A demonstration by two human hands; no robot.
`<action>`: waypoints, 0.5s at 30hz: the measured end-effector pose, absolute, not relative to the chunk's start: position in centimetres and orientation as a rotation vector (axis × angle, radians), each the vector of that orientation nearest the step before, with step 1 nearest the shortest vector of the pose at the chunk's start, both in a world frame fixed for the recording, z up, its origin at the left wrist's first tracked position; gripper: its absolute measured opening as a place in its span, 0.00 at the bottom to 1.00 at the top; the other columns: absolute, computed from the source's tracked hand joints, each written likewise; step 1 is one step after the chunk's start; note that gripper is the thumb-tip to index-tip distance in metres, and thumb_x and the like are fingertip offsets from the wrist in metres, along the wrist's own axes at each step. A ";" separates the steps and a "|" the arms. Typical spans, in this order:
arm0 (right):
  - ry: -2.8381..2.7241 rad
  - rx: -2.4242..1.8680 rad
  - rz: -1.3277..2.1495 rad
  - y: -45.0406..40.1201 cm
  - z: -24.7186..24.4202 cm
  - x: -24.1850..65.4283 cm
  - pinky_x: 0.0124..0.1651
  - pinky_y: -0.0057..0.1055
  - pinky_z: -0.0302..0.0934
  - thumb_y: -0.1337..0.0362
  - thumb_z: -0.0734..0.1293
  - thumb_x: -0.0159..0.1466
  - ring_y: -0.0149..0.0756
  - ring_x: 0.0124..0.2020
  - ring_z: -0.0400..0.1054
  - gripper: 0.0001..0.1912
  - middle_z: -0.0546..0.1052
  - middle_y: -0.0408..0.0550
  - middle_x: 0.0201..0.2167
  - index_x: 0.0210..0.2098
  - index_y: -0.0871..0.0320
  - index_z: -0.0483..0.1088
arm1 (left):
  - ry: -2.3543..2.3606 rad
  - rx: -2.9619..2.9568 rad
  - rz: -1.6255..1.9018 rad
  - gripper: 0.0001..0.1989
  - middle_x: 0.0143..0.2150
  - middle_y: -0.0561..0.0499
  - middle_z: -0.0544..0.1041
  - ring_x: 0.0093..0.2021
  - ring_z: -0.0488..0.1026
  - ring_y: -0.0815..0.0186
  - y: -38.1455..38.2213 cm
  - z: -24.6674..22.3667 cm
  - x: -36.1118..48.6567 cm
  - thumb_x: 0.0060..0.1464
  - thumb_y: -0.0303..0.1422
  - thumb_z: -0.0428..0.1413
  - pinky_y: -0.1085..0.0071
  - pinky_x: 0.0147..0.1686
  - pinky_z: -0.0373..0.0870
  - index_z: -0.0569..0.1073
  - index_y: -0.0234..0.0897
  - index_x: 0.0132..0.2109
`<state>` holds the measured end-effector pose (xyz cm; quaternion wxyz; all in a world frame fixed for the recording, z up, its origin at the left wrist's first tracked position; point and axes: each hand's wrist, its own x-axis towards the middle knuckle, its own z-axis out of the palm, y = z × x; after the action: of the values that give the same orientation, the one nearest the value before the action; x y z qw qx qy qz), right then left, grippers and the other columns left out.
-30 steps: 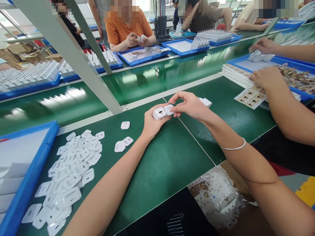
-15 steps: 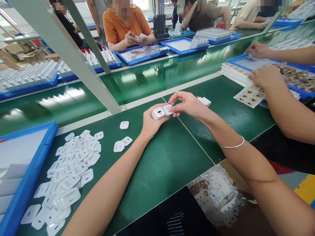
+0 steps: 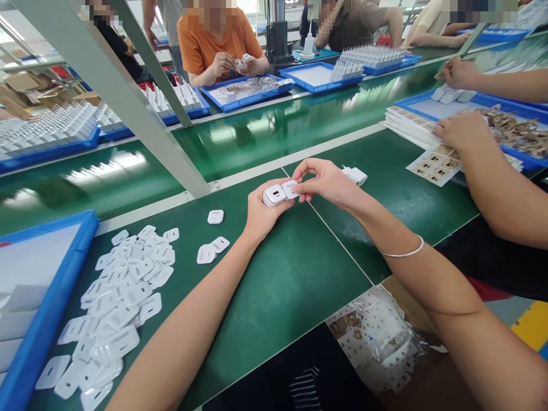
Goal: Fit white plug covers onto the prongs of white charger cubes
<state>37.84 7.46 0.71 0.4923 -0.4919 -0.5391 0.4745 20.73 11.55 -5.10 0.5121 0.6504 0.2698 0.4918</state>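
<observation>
My left hand (image 3: 259, 212) is closed around a white charger body (image 3: 274, 195), whose end face with a dark port slot is turned up toward me. Between the thumb and fingers of my right hand (image 3: 319, 181) is a small white cover plate (image 3: 290, 189), its edge right beside the charger's face. Both hands meet above the green worktop (image 3: 274, 297). Just beyond my right hand another white charger (image 3: 355, 175) lies on its side. Left of my left forearm are a few loose cover plates (image 3: 215, 216) and a large spread pile of cover plates (image 3: 128, 279).
A blue tray (image 3: 64, 262) holding white pieces stands at the left edge. A slanted metal post (image 3: 141, 114) rises beyond the pile. On the right, a co-worker's hands (image 3: 464, 134) handle a sticker sheet (image 3: 436, 164) beside another blue tray (image 3: 411, 105). Across the bench sits a person in orange (image 3: 218, 45).
My hands hold nearly the same pose with the charger and cover plate. The co-worker's far hand on the right has lifted off the white pieces in the tray.
</observation>
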 end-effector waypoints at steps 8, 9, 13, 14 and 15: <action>-1.369 -1.157 1.129 8.0 0.0 37.8 0.19 0.22 0.62 0.65 0.79 0.55 0.24 0.19 0.67 0.17 0.72 0.42 0.29 0.34 0.60 0.68 | 0.652 1.438 1.145 0.23 0.44 0.50 0.83 0.44 0.78 0.60 11.6 -5.0 20.6 0.37 0.29 0.71 0.64 0.46 0.76 0.81 0.39 0.45; -1.386 -1.143 1.126 8.1 -0.2 37.8 0.19 0.22 0.61 0.61 0.79 0.55 0.24 0.19 0.67 0.19 0.71 0.41 0.30 0.35 0.60 0.68 | 0.659 1.415 1.145 0.23 0.43 0.50 0.83 0.43 0.78 0.61 11.6 -5.0 20.5 0.37 0.29 0.72 0.64 0.46 0.76 0.81 0.39 0.45; -1.455 -1.079 1.108 8.6 -1.3 37.2 0.18 0.23 0.58 0.47 0.78 0.55 0.24 0.18 0.66 0.27 0.70 0.39 0.27 0.39 0.58 0.65 | 0.676 1.299 1.152 0.24 0.41 0.50 0.82 0.41 0.78 0.62 12.0 -5.3 20.4 0.35 0.29 0.72 0.64 0.46 0.76 0.80 0.37 0.44; -1.466 -1.070 1.098 8.7 -1.7 37.0 0.18 0.23 0.58 0.45 0.76 0.55 0.25 0.18 0.65 0.28 0.69 0.38 0.26 0.40 0.57 0.64 | 0.679 1.257 1.153 0.25 0.41 0.50 0.82 0.41 0.78 0.62 12.1 -5.4 20.4 0.34 0.30 0.72 0.64 0.46 0.76 0.80 0.37 0.44; -1.459 -1.065 1.096 8.9 -2.0 36.9 0.18 0.22 0.57 0.42 0.75 0.56 0.25 0.18 0.65 0.29 0.68 0.37 0.24 0.41 0.57 0.64 | 0.684 1.213 1.153 0.25 0.42 0.50 0.82 0.41 0.79 0.62 12.1 -5.5 20.5 0.34 0.30 0.73 0.63 0.46 0.76 0.80 0.37 0.44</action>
<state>36.87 8.86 -2.00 0.4919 -0.4387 -0.6012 0.4518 20.51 12.12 -5.49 0.6186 0.5274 0.2971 0.5010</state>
